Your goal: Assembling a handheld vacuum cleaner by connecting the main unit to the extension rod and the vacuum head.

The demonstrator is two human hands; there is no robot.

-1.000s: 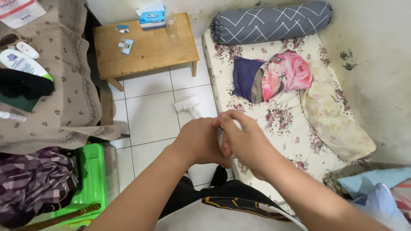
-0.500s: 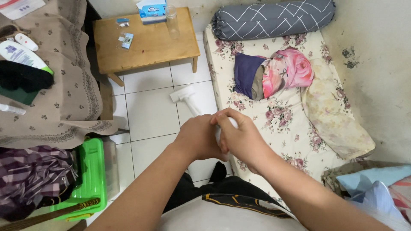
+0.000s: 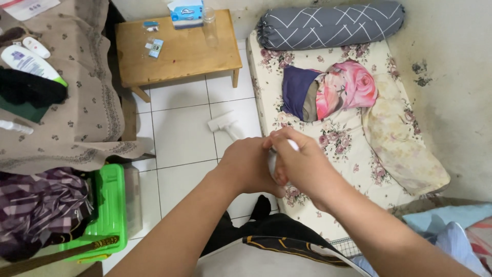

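Over the mattress (image 3: 353, 138) edge, white vacuum (image 3: 233, 127) handle clasped by left hand (image 3: 246, 165) and right hand (image 3: 302, 165), fingers curled tight.

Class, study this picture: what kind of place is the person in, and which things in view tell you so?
Most likely a small bedroom or living room in a home. A floral-sheeted mattress lies on the white tiled floor with a grey bolster pillow at its head, and a low wooden table stands beside it.

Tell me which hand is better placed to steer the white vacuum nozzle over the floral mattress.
Probably the right hand: it wraps the white handheld vacuum nearest the floral mattress, while the left hand grips beside it.
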